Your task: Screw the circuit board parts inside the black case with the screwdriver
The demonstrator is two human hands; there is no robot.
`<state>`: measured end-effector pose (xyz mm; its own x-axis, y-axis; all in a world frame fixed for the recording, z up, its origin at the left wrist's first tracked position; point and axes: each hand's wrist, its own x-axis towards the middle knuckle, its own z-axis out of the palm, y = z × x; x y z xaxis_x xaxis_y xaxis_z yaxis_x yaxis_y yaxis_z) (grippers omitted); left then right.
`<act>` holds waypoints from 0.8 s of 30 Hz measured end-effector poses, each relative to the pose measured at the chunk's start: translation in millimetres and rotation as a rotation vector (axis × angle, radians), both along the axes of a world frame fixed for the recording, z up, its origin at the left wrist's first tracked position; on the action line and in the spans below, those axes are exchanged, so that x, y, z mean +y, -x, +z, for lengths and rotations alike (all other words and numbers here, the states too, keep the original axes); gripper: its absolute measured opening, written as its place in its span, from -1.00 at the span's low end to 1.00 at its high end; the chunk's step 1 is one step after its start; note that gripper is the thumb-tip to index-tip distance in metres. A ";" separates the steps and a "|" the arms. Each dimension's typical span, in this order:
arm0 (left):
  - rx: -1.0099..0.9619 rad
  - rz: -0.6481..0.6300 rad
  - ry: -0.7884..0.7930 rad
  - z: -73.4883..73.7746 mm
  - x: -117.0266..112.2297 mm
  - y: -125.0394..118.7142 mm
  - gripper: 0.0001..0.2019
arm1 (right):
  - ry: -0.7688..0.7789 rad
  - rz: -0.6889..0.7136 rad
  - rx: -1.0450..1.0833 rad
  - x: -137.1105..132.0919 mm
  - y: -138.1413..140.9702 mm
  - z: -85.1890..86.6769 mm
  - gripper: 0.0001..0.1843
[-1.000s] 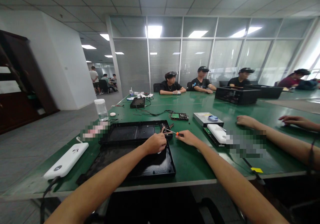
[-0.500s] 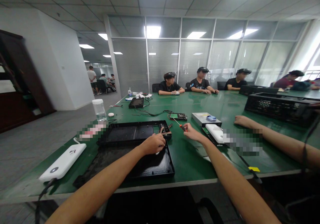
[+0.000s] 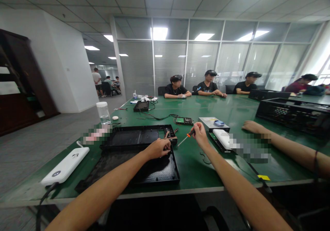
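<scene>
The screwdriver (image 3: 189,134) has a slim, pale metal shaft, a bright orange collar and a dark handle, much of it covered by the right hand (image 3: 201,133), whose fingers are pinched around it; it slants down to the left over the green table (image 3: 196,176), its tip just beside the right edge of the black casings, though whether the tip touches the table cannot be told. The left hand (image 3: 159,149) is curled over the lower casing (image 3: 165,172), next to a bundle of thin brownish wires (image 3: 168,135), and whether its fingers are closed on anything is hidden. That lower casing is a wide, shallow black shell with a raised rim and a glossy, textured inner face. Behind it, the upper casing (image 3: 131,135) is a similar black shell, with flat panels inside and the wires gathered at its right end. Farther left stands a clear bottle (image 3: 103,111) with a white cap, what looks like clear liquid in its lower part. To the right, a large black open-framed case (image 3: 288,117) sits on the table, its contents too dark to make out
</scene>
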<state>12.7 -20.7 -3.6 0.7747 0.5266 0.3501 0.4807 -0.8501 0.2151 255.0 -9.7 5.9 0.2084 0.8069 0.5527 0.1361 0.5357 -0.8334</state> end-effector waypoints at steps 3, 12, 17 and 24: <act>-0.009 0.004 0.004 -1.2 0.6 0.3 -0.83 | -0.005 0.099 -0.064 -6.1 15.0 -2.3 -0.72; 0.035 -0.005 -0.049 1.9 -0.5 0.3 -0.88 | 0.012 0.036 -0.283 -9.7 18.7 -9.6 -0.72; 0.005 0.008 -0.066 -1.5 0.5 0.5 -0.89 | -0.044 -0.006 -0.351 -7.0 15.6 -11.5 -0.74; -0.035 -0.019 -0.040 -2.0 0.3 -0.6 -0.88 | -0.083 -0.037 -0.387 -12.7 16.5 -8.9 -0.77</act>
<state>13.3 -20.4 -5.6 0.7716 0.4968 0.3972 0.4569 -0.8673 0.1975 238.5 -22.4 -3.0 -0.0003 0.7522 0.6589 0.4524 0.5877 -0.6708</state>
